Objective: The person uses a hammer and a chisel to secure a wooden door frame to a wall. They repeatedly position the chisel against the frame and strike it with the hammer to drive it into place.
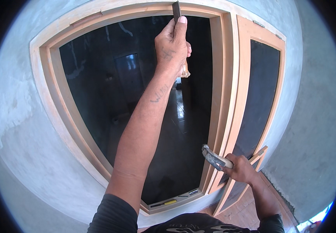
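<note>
My left arm reaches up to the top of a wooden window frame. My left hand is closed round a chisel, its flat dark blade pointing up at the top rail. The worn lower end of its handle shows below my fist. Lower right, my right hand grips a hammer by its pale handle, close to the head. The hammer is held well below the chisel and apart from the frame. A shallow recess is cut in the top rail, left of the chisel.
Dark glass fills the large opening. On the sill lie a yellow-handled tool and a small box. A narrow hinged sash stands at right. Below it, a wooden-framed panel leans near my right hand. Grey plastered wall surrounds the frame.
</note>
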A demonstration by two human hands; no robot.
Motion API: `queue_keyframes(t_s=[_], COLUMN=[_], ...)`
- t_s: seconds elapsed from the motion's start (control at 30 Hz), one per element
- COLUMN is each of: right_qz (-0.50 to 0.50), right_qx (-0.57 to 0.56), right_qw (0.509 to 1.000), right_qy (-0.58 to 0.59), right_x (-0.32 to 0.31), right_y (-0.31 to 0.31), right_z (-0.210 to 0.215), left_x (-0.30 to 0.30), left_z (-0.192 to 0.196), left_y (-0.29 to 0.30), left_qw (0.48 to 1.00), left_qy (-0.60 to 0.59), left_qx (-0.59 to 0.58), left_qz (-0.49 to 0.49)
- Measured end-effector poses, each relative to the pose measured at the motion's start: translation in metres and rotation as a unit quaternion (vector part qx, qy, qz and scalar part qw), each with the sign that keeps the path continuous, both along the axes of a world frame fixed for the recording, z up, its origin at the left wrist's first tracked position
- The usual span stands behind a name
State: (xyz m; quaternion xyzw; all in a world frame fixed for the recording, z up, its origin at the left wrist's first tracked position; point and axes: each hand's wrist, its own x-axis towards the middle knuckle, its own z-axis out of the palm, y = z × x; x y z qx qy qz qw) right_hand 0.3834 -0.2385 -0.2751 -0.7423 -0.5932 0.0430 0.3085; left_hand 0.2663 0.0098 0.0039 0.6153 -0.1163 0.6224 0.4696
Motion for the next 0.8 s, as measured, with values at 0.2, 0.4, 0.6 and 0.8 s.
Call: queue_keyframes(t_s=[0.2,0.4,0.6,0.8], right_qz=[0.012,0.038,0.060,0.079], right_qx=[-0.017,-0.039,-0.058,-0.190], right_qw=[0.999,0.995,0.964,0.901], right_qy=[-0.029,-0.086,-0.252,-0.382], right_x=[0.000,0.002,0.005,-0.012], right_y=[0.014,0.025,0.046,0.067], right_z=[0.015,0.022,0.034,0.105], left_x=[0.001,-0.003,-0.006,-0.008], left_z=[-0.001,0.001,0.001,0.003], left_y=[0.004,0.001,0.004,0.005], left_qw=[1.000,1.000,0.999,0.999], left_qy=[-0.002,0.013,0.026,0.045], left_qx=[-0.001,0.003,0.019,0.021], left_qz=[-0.003,0.009,0.008,0.008])
